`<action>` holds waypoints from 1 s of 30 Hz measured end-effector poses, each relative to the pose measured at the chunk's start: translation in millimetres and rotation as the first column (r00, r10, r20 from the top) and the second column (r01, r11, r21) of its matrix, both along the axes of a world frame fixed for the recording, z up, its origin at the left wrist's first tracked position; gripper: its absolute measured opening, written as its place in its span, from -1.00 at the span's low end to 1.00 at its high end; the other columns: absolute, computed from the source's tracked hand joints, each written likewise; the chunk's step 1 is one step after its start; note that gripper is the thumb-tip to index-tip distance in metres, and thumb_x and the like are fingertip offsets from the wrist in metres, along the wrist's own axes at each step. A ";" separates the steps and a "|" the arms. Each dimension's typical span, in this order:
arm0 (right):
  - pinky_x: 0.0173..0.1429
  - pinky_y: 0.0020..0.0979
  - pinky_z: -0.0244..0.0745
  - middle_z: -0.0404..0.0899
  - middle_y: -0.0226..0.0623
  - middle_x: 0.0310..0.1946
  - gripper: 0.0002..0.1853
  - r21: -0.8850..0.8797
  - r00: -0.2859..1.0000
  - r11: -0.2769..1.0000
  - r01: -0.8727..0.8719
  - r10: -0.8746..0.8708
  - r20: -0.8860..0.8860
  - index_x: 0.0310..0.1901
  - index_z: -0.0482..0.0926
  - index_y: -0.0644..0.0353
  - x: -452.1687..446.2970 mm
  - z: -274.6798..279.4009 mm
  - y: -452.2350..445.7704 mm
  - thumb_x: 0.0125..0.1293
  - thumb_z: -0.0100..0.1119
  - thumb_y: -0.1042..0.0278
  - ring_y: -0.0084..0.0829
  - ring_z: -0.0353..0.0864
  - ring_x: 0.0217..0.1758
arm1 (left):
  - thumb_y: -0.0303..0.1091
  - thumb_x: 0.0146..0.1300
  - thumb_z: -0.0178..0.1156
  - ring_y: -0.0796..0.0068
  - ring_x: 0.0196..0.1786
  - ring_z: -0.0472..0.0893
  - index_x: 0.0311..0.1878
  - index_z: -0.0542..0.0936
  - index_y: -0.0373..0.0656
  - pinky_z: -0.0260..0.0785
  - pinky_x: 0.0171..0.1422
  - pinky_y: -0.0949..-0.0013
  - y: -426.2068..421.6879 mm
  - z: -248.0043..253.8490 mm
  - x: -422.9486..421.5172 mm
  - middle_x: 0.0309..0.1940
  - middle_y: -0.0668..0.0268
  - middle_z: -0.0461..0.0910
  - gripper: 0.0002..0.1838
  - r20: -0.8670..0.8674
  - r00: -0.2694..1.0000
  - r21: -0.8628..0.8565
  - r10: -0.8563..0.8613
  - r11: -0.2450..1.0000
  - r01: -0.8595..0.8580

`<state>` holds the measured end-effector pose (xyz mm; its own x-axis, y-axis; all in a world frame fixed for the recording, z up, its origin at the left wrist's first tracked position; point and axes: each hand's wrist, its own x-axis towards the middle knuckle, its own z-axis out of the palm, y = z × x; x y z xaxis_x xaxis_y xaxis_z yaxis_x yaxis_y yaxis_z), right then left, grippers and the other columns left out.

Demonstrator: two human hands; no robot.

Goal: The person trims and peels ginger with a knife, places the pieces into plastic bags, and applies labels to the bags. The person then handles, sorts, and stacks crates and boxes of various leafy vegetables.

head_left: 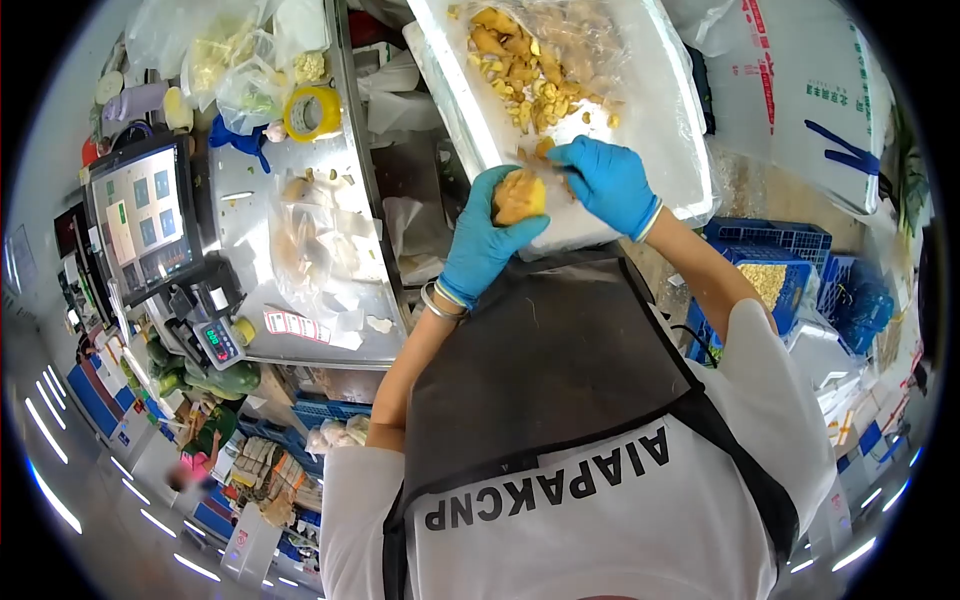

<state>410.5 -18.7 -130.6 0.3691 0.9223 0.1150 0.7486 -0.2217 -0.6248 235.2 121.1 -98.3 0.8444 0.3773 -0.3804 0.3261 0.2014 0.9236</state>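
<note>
A blue-gloved left hand [478, 238] cups a brown-skinned tuber [518, 197] over the near corner of a white box [683, 100].
The fingers wrap round it, apparently to steady it while leaving its top face exposed; its bare yellow end points toward 3 o'clock, its long axis seemingly running from 8 to 2, though the glove hides part. At its 2 o'clock, the right hand [608, 186] curls its fingers, their grip impossible to tell. Brown and yellow pieces [525, 75] lie toward 12; the box beneath probably catches scraps.
</note>
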 end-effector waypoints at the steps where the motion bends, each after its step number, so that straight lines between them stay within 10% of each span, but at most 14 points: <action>1: -0.29 -0.24 0.53 0.55 -0.30 -0.32 -0.74 0.032 0.999 0.999 -0.034 0.033 0.030 -0.10 0.53 0.00 -5.5 4.7 1.7 0.12 0.17 0.41 -0.20 0.62 -0.33 | -0.38 0.01 0.51 0.45 0.05 0.53 0.30 0.27 -0.15 0.45 0.13 0.41 -2.4 0.7 2.2 0.01 0.22 0.49 -0.19 0.009 0.999 -0.024 0.041 0.999 -0.040; 17: -0.27 -0.24 0.51 0.53 -0.29 -0.34 -0.73 0.024 0.980 0.990 -0.140 0.135 0.145 -0.06 0.53 0.03 -13.2 11.7 10.2 0.18 0.18 0.31 -0.24 0.62 -0.31 | -0.49 -0.06 0.52 0.50 0.07 0.57 0.18 0.39 -0.21 0.47 0.17 0.42 -1.4 -1.2 -6.4 0.05 0.27 0.55 -0.30 -0.043 0.987 -0.292 0.154 0.943 -0.160; 22: -0.17 -0.23 0.54 0.64 -0.18 -0.21 -0.85 -0.400 0.992 0.913 0.076 -0.111 -0.066 -0.14 0.55 0.03 22.9 -58.6 -9.8 0.35 0.05 0.24 -0.14 0.65 -0.21 | -0.49 -0.25 0.60 0.50 0.09 0.54 0.19 0.44 -0.19 0.42 0.24 0.36 1.4 17.7 -9.8 0.10 0.35 0.54 -0.17 0.094 0.992 -0.187 -0.082 0.977 0.098; 24: -0.19 -0.37 0.52 0.65 -0.31 -0.27 -0.78 -0.344 0.885 0.935 0.093 -0.235 -0.401 -0.04 0.58 0.07 20.6 -57.1 -16.1 0.41 0.03 0.23 -0.35 0.64 -0.30 | -0.43 -0.21 0.60 0.50 0.08 0.55 0.16 0.47 -0.19 0.43 0.22 0.37 3.2 21.7 -2.6 0.08 0.34 0.55 -0.23 -0.025 1.000 -0.176 0.016 0.984 -0.020; 27: -0.32 -0.57 0.41 0.55 -0.48 -0.39 -0.67 -0.249 0.414 0.965 0.077 -0.259 -0.873 0.13 0.57 0.10 18.0 5.0 5.8 0.43 0.08 0.19 -0.68 0.44 -0.41 | -0.37 -0.14 0.59 0.51 0.02 0.58 0.11 0.49 -0.22 0.46 0.15 0.40 12.5 -4.2 -2.8 0.04 0.29 0.57 -0.31 -0.075 0.996 0.458 -0.048 0.885 0.077; 30: -0.50 -0.60 0.31 0.53 -0.45 -0.43 -0.70 -0.355 0.316 0.934 -0.029 -0.328 -0.890 0.06 0.58 0.17 -7.0 21.7 14.6 0.38 0.18 0.22 -0.70 0.39 -0.53 | -0.30 -0.06 0.55 0.53 -0.04 0.59 0.05 0.52 -0.25 0.48 0.07 0.42 3.1 -20.3 -6.9 0.04 0.23 0.57 -0.40 -0.011 0.991 0.109 0.130 0.986 -0.128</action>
<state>403.5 -4.2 -108.9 0.1993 0.7565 -0.6229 -0.3495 -0.5390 -0.7664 228.3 124.2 -118.7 0.7791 0.5222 -0.3468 0.3210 0.1429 0.9362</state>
